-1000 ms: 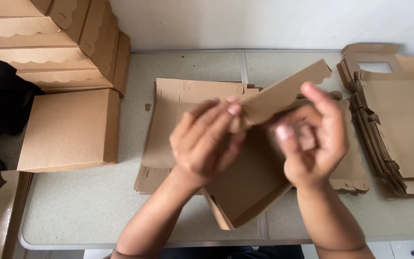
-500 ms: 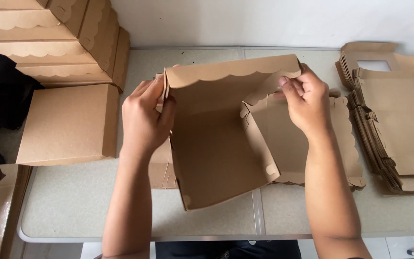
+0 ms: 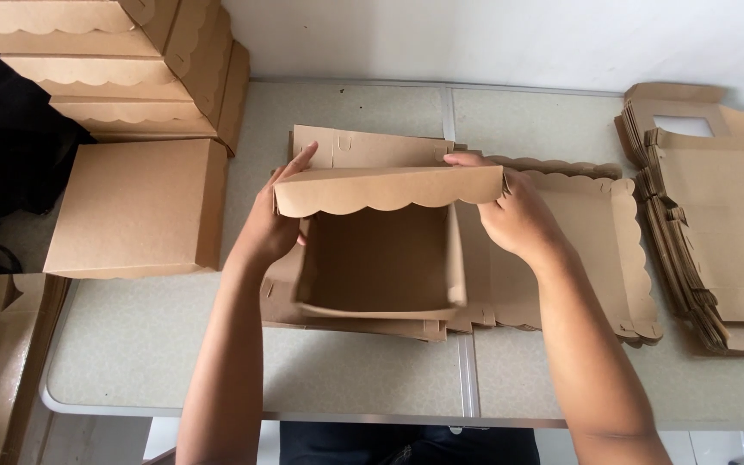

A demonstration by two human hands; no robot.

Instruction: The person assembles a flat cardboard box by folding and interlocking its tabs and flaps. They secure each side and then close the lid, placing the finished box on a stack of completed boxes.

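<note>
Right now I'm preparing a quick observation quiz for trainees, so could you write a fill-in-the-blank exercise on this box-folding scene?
1. Both hands hold a half-folded brown cardboard box whose lid flap has a ____ edge.
2. The left hand grips the box's ____ side.
3. The stack of flat blanks with window cut-outs lies to the person's ____.
4. The closed box rests on the ____ table.

Missing words: scalloped; left; right; grey

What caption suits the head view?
Left hand and right hand hold a brown cardboard box with scalloped lid over flat blanks.
</note>
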